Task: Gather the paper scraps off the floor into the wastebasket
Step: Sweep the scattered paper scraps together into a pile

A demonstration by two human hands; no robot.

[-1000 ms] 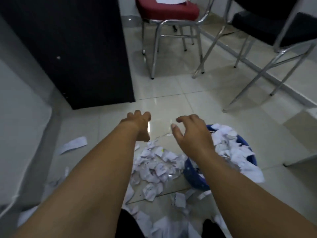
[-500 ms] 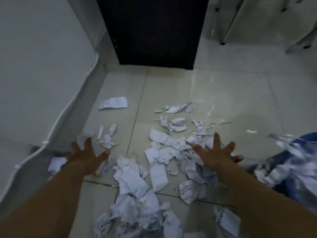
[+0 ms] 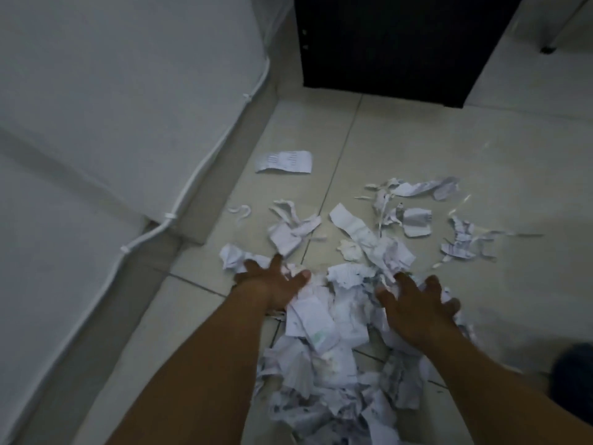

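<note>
A heap of torn white paper scraps lies on the pale tiled floor between my arms. My left hand rests flat on the heap's left edge with its fingers spread. On the right side of the heap lies my right hand, also spread, palm down on the scraps. Neither hand holds anything. More loose scraps are scattered beyond the hands, and one flat slip lies apart near the wall. A dark blue shape at the right edge is probably the wastebasket, mostly out of frame.
A white wall with a grey skirting and a white cable runs along the left. A black cabinet stands on the floor straight ahead. A chair leg shows at the top right.
Both hands have drawn closer together over the heap, pushing scraps inward. The view has shifted left, so the wastebasket has nearly left the frame on the right.
</note>
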